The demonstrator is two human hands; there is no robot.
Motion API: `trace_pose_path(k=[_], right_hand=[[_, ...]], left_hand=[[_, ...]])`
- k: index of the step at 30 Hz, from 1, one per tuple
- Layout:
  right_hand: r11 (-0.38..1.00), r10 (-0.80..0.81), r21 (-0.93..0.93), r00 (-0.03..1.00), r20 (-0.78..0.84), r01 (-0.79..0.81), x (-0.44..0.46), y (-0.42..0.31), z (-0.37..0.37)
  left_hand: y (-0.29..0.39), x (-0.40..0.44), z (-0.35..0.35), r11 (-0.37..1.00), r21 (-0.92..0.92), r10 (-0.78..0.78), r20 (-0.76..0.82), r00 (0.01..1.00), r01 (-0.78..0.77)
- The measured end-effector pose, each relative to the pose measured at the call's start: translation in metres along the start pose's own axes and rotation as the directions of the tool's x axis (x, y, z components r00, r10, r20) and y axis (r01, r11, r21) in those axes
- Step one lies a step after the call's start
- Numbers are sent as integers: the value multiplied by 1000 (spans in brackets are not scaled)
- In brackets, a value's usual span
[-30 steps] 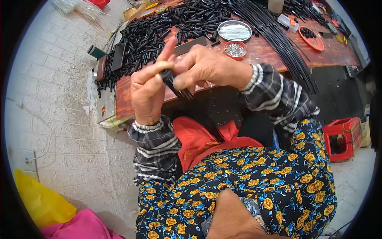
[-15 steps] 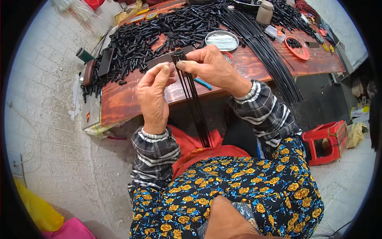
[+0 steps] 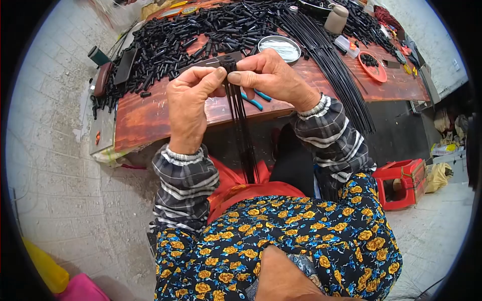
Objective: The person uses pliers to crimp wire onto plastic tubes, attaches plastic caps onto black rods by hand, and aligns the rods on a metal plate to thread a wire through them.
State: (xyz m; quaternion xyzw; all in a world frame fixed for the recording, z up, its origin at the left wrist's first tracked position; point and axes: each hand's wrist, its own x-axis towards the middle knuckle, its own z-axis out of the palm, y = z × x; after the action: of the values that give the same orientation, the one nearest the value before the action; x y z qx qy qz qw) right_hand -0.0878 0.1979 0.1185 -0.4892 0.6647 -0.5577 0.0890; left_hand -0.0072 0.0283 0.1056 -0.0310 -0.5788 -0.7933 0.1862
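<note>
A bundle of thin black rods (image 3: pixel 241 128) hangs from a black top piece (image 3: pixel 229 63) down to the red cloth on the lap. My left hand (image 3: pixel 193 98) pinches at the left side of that top piece with thumb and index finger. From the right, my right hand (image 3: pixel 273 78) grips the same piece between thumb and fingers. Just behind the rods lies a tool with blue handles (image 3: pixel 252 101) at the table's front edge. A dark flat bar (image 3: pixel 211 62) rests on the table behind the hands.
Many black tubular parts (image 3: pixel 165 40) cover the back of the red-brown table (image 3: pixel 143 113). A round tin of white sticks (image 3: pixel 279 46), long black rods (image 3: pixel 336 75), a grey cup (image 3: pixel 336 19) and an orange dish (image 3: pixel 372 66) lie rightward. A red stool (image 3: pixel 401 184) stands right.
My left hand, apart from the top piece half a second ago, now touches it. The bundle has swung from tilted toward me to hanging lengthwise. The view has shifted, showing the blue handles more fully.
</note>
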Motion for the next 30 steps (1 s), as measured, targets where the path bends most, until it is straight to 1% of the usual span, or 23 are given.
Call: trace_pose_path(k=[2, 3, 4, 5, 6, 8, 9, 10, 11, 12, 14, 16, 17, 18, 20, 21, 23, 24, 25, 26, 27, 28, 30], right_hand=[[983, 54, 171, 996, 75, -66, -3, -13, -1], [984, 54, 168, 996, 73, -65, -3, -12, -4], [967, 115, 211, 984, 139, -143, -5, -8, -7], [942, 173, 249, 962, 209, -224, -7, -7, -8], [942, 175, 249, 963, 208, -225, -7, -7, -8], [899, 133, 371, 953, 274, -232, -7, -10, -6], [900, 132, 370, 953, 271, -230, -9, -12, -1], [865, 157, 436, 960, 234, -248, -12, -14, 6], [828, 181, 498, 963, 199, -259, -13, -14, 9], [835, 103, 499, 957, 270, -230, -11, -5, 7], [793, 143, 540, 947, 288, -283, -16, 3, 11], [864, 201, 422, 956, 212, -275, -21, 0, 22], [886, 280, 302, 926, 253, -351, -24, -9, 25], [829, 409, 278, 864, 293, -486, -27, -12, 32], [958, 218, 168, 970, 103, -233, -28, -2, 49], [971, 221, 83, 974, 51, -225, -24, -3, 49], [985, 162, 54, 985, 59, -165, -13, -7, 43], [991, 127, 25, 989, 72, -129, -10, -7, 39], [963, 198, 144, 961, 194, -228, -5, 2, 36], [955, 253, 85, 929, 270, -285, -7, 2, 29], [951, 235, 106, 904, 357, -289, -7, 14, 28], [945, 214, 133, 871, 441, -300, -9, 28, 31], [930, 247, 141, 860, 445, -340, -17, 42, 38]], left_hand=[[3, 6, -8, 987, -41, -148, 145, 978, 155], [4, 6, -8, 989, -8, -143, 172, 975, 147], [7, 8, -7, 989, -8, -145, 173, 974, 148], [9, 9, -6, 986, 4, -165, 220, 962, 168], [11, 11, -5, 983, 19, -182, 268, 946, 184], [10, 14, -2, 987, 39, -161, 311, 937, 156], [11, 14, 1, 986, -3, -154, 372, 915, 167], [12, 14, 3, 983, -44, -143, 431, 891, 179], [12, 16, -1, 984, -19, -142, 537, 831, 180], [11, 19, -4, 989, -18, -109, 605, 789, 150], [10, 18, -6, 986, -64, -90, 587, 804, 156], [23, 7, 6, 970, -160, -84, 493, 866, 185], [20, 8, 7, 966, -251, 56, 419, 906, 56], [28, 10, 10, 963, -268, 120, 351, 929, -23], [47, 11, 11, 976, -183, 161, 252, 954, -117], [51, 11, 13, 976, -173, 174, 256, 951, -132], [55, 10, 21, 959, -174, 253, 182, 950, -222], [55, 10, 21, 959, -171, 255, 190, 948, -224], [51, 9, 20, 966, -174, 227, 223, 948, -191], [45, 7, 17, 973, -177, 193, 256, 947, -150], [39, 5, 13, 984, -130, 158, 337, 928, -121], [30, 5, 6, 985, -141, 151, 452, 879, -96], [15, 0, 0, 983, -171, 146, 535, 832, -63]])
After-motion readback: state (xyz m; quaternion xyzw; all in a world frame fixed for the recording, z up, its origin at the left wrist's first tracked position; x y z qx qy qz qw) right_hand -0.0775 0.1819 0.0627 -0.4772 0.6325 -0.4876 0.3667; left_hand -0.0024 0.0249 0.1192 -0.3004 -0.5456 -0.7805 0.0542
